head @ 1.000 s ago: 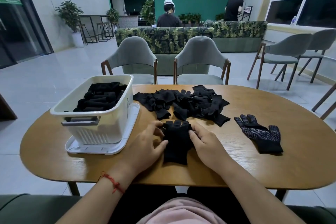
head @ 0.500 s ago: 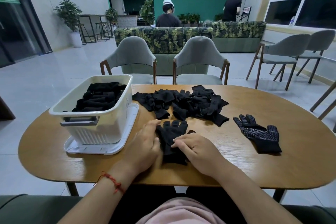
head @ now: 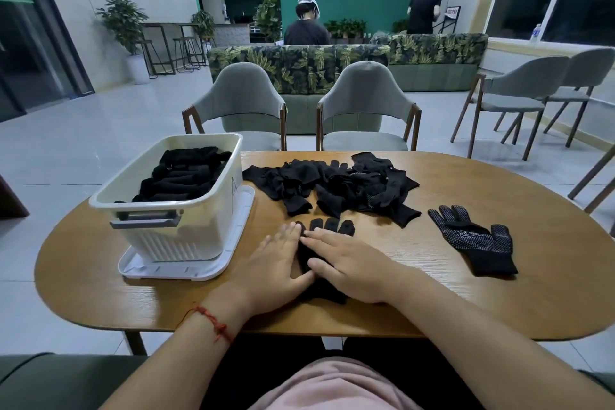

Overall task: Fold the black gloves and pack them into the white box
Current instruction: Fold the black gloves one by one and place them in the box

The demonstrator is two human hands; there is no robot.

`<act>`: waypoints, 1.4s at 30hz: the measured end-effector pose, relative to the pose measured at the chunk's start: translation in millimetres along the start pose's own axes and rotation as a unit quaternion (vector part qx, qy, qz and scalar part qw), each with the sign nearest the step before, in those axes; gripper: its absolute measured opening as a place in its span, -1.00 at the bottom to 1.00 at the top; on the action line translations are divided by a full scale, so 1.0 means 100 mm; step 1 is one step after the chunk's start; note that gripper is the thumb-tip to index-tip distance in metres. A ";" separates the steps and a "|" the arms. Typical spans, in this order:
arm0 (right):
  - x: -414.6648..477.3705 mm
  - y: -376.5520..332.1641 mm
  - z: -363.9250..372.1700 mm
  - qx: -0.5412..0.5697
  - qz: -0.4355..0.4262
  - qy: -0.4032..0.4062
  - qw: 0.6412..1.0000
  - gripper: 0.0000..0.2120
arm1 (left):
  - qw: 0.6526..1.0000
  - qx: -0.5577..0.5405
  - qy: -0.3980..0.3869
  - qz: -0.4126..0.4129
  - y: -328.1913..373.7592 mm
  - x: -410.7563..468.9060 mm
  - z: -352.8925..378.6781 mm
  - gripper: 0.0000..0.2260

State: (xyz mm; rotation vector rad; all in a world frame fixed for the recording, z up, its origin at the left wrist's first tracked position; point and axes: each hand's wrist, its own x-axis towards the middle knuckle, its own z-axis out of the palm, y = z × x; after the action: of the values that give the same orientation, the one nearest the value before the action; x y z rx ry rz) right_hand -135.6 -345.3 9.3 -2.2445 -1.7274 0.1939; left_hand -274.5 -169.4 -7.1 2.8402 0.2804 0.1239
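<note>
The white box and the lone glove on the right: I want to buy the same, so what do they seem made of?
White box: likely moulded plastic, smooth, slightly glossy, with ribbed slots low on its wall. Lone glove: looks like matte black knitted fabric with pale grip dots over its face, probably rubbery, though that is unsure.

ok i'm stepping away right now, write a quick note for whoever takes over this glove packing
Left hand and right hand: both flat, fingers straight, pressing one black glove onto the table; its fingertips show beyond the hands.
White box stands on its lid at the left, with folded gloves inside.
Pile of gloves lies mid-table; a dotted glove lies apart on the right.
Done: some gloves packed.
Left: fold and box the pressed glove, then the pile and the dotted glove.
</note>
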 end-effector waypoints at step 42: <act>-0.55 0.01 0.05 0.011 -0.094 0.209 0.973 -0.91 | 0.987 -0.114 0.066 0.095 0.06 -0.23 -0.13 -0.47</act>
State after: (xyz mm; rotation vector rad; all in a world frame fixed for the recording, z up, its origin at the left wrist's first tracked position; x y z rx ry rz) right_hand -150.3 -397.8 0.3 -1.9142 -1.6736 -0.2800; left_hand -297.6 -176.3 5.3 2.6276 0.0178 0.3598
